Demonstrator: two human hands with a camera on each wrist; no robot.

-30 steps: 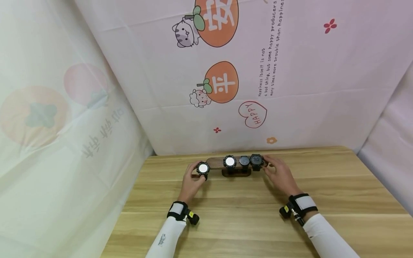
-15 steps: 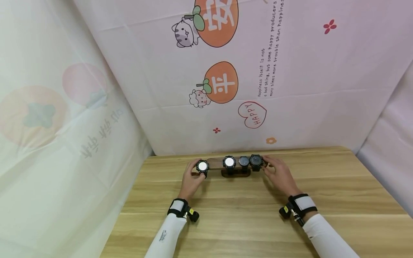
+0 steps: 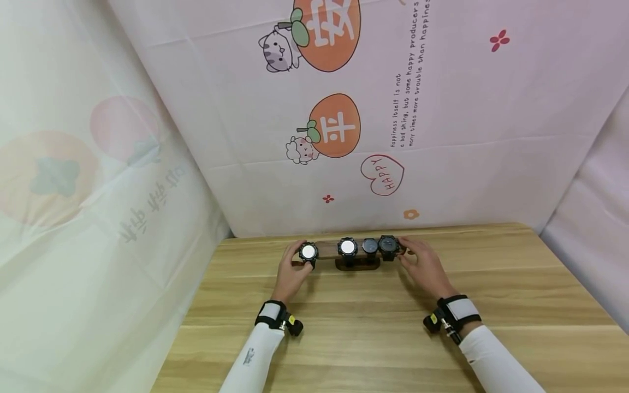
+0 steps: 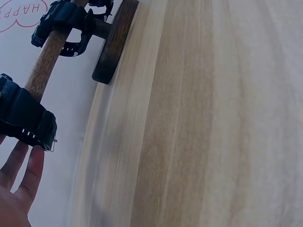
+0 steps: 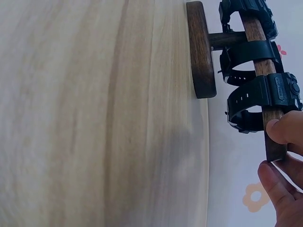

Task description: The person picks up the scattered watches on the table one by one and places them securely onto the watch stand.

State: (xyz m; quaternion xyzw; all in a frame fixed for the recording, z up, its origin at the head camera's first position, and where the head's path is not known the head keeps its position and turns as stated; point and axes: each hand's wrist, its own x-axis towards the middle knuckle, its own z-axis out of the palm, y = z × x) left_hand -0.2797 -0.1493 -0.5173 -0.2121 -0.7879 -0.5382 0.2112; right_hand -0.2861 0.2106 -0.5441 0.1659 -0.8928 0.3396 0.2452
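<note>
A dark wooden watch stand [image 3: 328, 250] stands near the table's back edge, its bar raised over a small base [image 5: 201, 52]. My left hand [image 3: 291, 275] holds a black watch [image 3: 308, 251] with a bright face at the bar's left end. In the left wrist view, that watch's strap [image 4: 23, 113] is looped around the bar end, fingertips against its lower edge. My right hand [image 3: 426, 267] grips the bar's right end, thumb on the wood in the right wrist view. Beside it hang a large dark watch [image 3: 389, 244], a smaller watch [image 3: 370, 246] and a bright-faced watch [image 3: 347, 246].
The wood-grain table [image 3: 363, 327] extends in front of the stand. A white printed cloth [image 3: 442, 164] rises right behind the back edge, with more cloth [image 3: 187, 229] along the left side. Each wrist carries a strapped camera [image 3: 294, 326].
The left hand has moved slightly up and away with its watch, which now sits in line with the bar. My right hand keeps its grip on the other end.
</note>
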